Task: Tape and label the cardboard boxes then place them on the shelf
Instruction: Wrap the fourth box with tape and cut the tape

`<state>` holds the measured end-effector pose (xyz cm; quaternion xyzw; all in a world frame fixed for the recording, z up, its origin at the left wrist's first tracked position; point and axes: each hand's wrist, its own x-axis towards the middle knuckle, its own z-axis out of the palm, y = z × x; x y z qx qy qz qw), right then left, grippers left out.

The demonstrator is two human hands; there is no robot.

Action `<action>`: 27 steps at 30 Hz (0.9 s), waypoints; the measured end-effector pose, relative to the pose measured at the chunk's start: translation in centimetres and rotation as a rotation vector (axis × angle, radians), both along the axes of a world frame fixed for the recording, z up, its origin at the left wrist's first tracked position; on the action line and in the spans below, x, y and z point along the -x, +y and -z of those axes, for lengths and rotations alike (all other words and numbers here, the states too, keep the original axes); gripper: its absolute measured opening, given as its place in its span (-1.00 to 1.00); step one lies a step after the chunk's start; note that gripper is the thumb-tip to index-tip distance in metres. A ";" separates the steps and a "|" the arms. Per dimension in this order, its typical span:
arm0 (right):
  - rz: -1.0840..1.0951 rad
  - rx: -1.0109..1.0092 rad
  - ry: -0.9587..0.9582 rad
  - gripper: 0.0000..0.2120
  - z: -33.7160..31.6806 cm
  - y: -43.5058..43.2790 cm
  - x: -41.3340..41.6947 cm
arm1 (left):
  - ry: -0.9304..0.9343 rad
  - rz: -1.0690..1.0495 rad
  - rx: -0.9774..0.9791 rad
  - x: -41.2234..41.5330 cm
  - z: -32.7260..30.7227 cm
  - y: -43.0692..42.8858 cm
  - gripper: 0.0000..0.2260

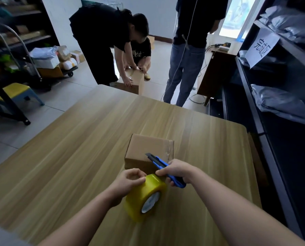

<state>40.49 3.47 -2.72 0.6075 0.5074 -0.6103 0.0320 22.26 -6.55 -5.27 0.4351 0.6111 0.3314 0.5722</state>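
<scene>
Reaching forward over the pale wood-grain tabletop, both bare forearms are converging. The left hand is pinching the top of a yellow translucent roll of packing tape. The right hand is wrapping its grip round a blue-and-black utility knife, whose tip is lying over the near edge of a small brown cardboard box just beyond both hands. A white paper sign on the dark metal shelf is reading "完成区".
</scene>
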 end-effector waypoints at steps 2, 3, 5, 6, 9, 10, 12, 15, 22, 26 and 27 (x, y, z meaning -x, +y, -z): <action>-0.034 -0.019 0.004 -0.59 0.7 -0.5 0.1 | -0.081 -0.004 0.066 1.0 0.6 -0.2 -0.87; -0.060 -0.038 -0.008 -0.58 1.0 -0.7 0.2 | -0.133 -0.026 0.090 1.4 1.1 -0.4 -0.87; -0.118 -0.088 -0.038 -0.62 1.6 -1.1 0.1 | -0.232 -0.089 0.121 2.3 1.9 -0.6 -0.89; -0.137 -0.110 -0.045 -0.66 2.0 -1.3 0.0 | -0.255 -0.111 0.136 2.8 2.2 -0.7 -0.91; -0.172 -0.124 -0.054 -0.71 3.1 -1.6 -0.3 | -0.218 -0.147 0.171 4.2 2.7 -0.8 -0.97; -0.189 -0.130 -0.069 -0.70 3.3 -1.7 -0.3 | -0.176 -0.155 0.186 4.6 2.9 -0.8 -0.96; -0.219 -0.141 -0.105 -0.67 3.8 -1.9 -0.3 | -0.070 -0.178 0.237 5.1 3.5 -0.9 -0.93; -0.246 -0.136 -0.161 -0.67 5.1 -2.2 -0.1 | 0.064 -0.250 0.296 5.3 4.9 -1.0 -0.87; -0.258 -0.113 -0.200 -0.55 6.5 -2.4 0.1 | 0.098 -0.267 0.386 5.4 5.6 -1.0 -0.86; -0.256 -0.120 -0.197 -0.56 6.5 -2.1 -0.2 | 0.254 -0.153 0.279 5.1 5.2 -1.0 -0.84; -0.258 -0.121 -0.209 -0.58 6.6 -2.1 -0.2 | 0.292 -0.151 0.211 4.9 5.2 -1.1 -0.85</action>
